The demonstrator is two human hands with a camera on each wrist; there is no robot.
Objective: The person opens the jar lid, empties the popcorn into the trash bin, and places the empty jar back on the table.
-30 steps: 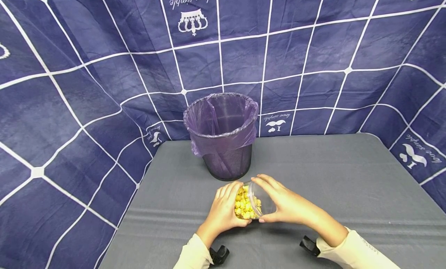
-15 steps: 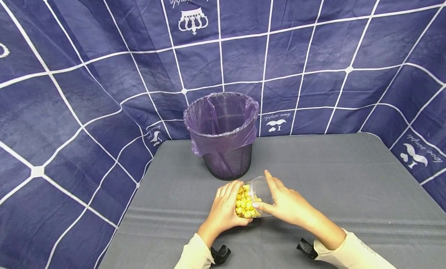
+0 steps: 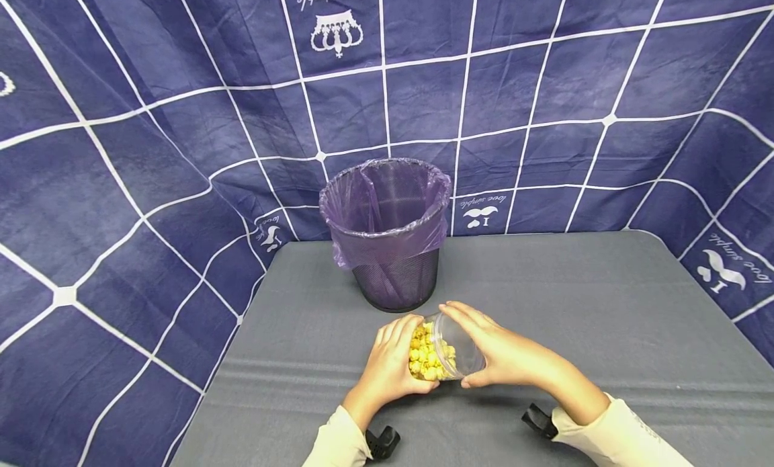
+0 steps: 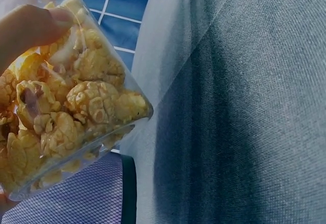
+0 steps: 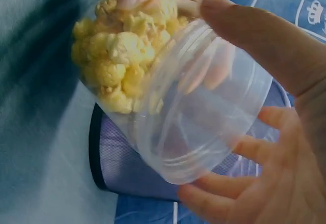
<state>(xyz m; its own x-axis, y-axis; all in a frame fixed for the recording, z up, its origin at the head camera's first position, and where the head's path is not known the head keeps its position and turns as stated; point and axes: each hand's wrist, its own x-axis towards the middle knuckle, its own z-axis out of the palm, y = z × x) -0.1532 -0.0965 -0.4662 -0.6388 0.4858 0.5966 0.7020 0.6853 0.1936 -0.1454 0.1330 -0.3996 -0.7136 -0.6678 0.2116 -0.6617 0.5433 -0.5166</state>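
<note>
A clear plastic jar of yellow popcorn point(image 3: 428, 356) lies tilted on its side between the two hands, close over the table. My left hand point(image 3: 390, 359) grips its popcorn-filled end, thumb below and fingers over the top. Up close in the left wrist view, the popcorn point(image 4: 91, 102) shows through the clear wall. My right hand point(image 3: 502, 349) holds the jar's wide clear lid point(image 5: 214, 112), thumb on one side and fingers spread round the other. Ridged rings run round the jar beside that lid, and the popcorn stops near them.
Behind the hands stands a black mesh waste bin point(image 3: 402, 282) lined with a purple bag point(image 3: 393, 245). A grey cloth covers the table point(image 3: 574, 299). Blue curtains with white lines point(image 3: 514, 84) hang at the back and sides.
My right hand turned on the clear lid, its thumb swinging up across the front half a second ago, then returned to a grip with the thumb low. My left hand stayed in place.
</note>
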